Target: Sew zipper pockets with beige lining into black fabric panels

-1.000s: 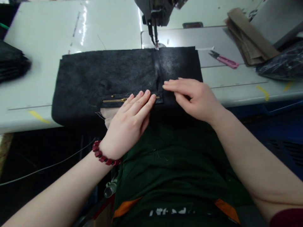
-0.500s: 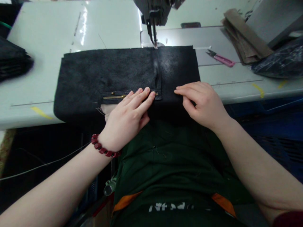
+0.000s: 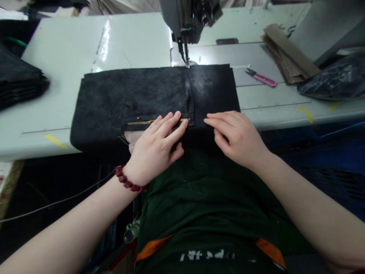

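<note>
A black leather-like panel (image 3: 131,91) lies across the sewing table, its far edge under the needle and presser foot of the sewing machine (image 3: 185,30). A brass zipper (image 3: 138,123) is set into the panel, with beige lining cloth (image 3: 132,137) showing below it. My left hand (image 3: 159,142) rests flat over the zipper's right part, fingers stretched out. To the right of the zipper, my right hand (image 3: 234,133) lies on the panel near its front edge. Its fingers are extended and close together, with the thumb apart, and nothing shows between them.
Pink thread snips (image 3: 265,80) lie right of the panel. Beyond them are brown folded strips (image 3: 291,55) and a dark plastic-wrapped bundle (image 3: 336,78). A stack of black pieces (image 3: 21,82) sits at the far left. Yellow tape (image 3: 55,140) marks the table's front edge.
The camera view has shifted, so the table and panel appear lower. My right hand has moved slightly left towards the zipper. The left hand stays on the zipper, its thumb a little more spread.
</note>
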A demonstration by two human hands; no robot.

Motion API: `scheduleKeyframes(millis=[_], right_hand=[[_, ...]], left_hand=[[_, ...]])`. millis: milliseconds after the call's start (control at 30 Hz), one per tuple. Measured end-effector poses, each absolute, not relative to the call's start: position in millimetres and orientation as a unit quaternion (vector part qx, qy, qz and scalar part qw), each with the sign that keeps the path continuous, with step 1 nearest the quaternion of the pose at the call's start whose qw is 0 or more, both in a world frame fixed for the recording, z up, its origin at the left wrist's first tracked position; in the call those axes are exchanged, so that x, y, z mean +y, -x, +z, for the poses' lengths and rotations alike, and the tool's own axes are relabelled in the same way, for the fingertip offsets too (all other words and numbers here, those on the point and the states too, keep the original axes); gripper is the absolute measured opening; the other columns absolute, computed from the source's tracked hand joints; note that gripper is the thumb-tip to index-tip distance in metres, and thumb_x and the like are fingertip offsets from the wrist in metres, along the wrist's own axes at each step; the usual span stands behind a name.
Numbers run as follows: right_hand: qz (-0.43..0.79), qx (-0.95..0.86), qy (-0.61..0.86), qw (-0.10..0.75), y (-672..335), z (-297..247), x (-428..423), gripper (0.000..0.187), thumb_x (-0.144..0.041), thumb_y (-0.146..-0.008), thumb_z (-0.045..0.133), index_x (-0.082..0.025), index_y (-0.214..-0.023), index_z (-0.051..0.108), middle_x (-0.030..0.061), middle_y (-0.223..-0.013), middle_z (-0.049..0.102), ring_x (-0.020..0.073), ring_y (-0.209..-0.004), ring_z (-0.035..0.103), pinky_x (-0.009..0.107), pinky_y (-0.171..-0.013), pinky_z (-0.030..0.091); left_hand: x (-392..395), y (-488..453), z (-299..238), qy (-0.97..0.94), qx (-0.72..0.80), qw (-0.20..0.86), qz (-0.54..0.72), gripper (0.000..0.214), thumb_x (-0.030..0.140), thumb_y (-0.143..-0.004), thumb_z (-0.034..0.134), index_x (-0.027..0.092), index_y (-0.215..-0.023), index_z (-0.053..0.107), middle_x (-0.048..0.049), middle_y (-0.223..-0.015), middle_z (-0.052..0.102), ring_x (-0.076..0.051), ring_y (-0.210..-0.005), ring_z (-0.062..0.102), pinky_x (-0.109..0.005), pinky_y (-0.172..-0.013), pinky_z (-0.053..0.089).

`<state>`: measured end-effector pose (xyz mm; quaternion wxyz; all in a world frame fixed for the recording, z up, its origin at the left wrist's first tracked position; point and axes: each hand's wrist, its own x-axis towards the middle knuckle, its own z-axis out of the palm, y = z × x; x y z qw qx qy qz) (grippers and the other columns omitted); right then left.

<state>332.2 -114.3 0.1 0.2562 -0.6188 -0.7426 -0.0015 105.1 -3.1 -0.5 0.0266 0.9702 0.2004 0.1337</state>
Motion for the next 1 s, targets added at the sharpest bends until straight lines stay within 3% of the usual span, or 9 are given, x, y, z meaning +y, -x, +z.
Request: scheduleKeyframes(millis=[167,333,533,733,867,1000], right_hand=[[-0.006,-0.755,0.623,0.205,-302.5,-2.5,-107.6,0.053,-0.021,-0.097,0.046,-0.028,-0.149,0.043,0.0006,-0.152,0.048,0.0284,-0.132,0.048,0.053,-0.111,0.035],[-0.007,-0.74,0.643,0.197,-293.3,-6.2,-108.5,0.058,-0.027,-0.096,0.049,-0.027,-0.153,0.039,0.0016,-0.153,0.046,0.0319,-0.118,0.053,0.056,-0.095,0.041],[-0.017,-0.752,0.641,0.151,-294.3,-2.5,-109.4,0.053,-0.025,-0.098,0.048,-0.02,-0.151,0.041,0.0028,-0.154,0.044,0.0285,-0.116,0.052,0.052,-0.095,0.038],[0.014,-0.756,0.624,0.199,-301.4,4.0,-100.8,0.044,-0.026,-0.102,0.044,-0.018,-0.145,0.049,0.0048,-0.15,0.05,0.0228,-0.13,0.048,0.045,-0.107,0.036],[0.032,-0.774,0.594,0.216,-299.7,-2.4,-93.2,0.05,-0.021,-0.101,0.041,-0.01,-0.15,0.041,0.0089,-0.155,0.043,0.0188,-0.144,0.037,0.041,-0.121,0.027],[0.048,-0.772,0.591,0.228,-295.0,-12.7,-91.9,0.051,-0.02,-0.1,0.043,-0.009,-0.15,0.041,0.0102,-0.156,0.041,0.0203,-0.145,0.035,0.042,-0.122,0.03]], left_hand=[[-3.9,-105.3,-3.2,-0.971,0.201,0.015,0.129,0.06,0.02,-0.09,0.058,0.014,-0.148,0.042,-0.0142,-0.156,0.038,-0.029,-0.145,0.037,-0.049,-0.122,0.032],[-2.9,-103.1,-6.2,-0.966,0.203,0.037,0.154,0.055,0.021,-0.091,0.058,0.008,-0.142,0.043,-0.0146,-0.155,0.04,-0.026,-0.145,0.036,-0.047,-0.124,0.031],[-2.2,-101.2,-9.0,-0.967,0.204,0.029,0.149,0.06,0.023,-0.091,0.058,0.011,-0.147,0.039,-0.012,-0.157,0.036,-0.026,-0.146,0.035,-0.047,-0.124,0.031],[-2.1,-100.1,-12.2,-0.967,0.203,0.019,0.153,0.062,0.025,-0.091,0.058,0.012,-0.149,0.038,-0.0107,-0.159,0.033,-0.026,-0.147,0.033,-0.046,-0.125,0.03],[-2.0,-100.8,-11.1,-0.967,0.2,0.022,0.154,0.062,0.025,-0.091,0.057,0.011,-0.148,0.038,-0.0119,-0.158,0.034,-0.026,-0.146,0.034,-0.047,-0.124,0.031],[-1.5,-101.6,-8.3,-0.965,0.198,0.037,0.167,0.053,0.025,-0.091,0.057,0.01,-0.14,0.045,-0.0125,-0.156,0.039,-0.026,-0.145,0.037,-0.045,-0.124,0.032]])
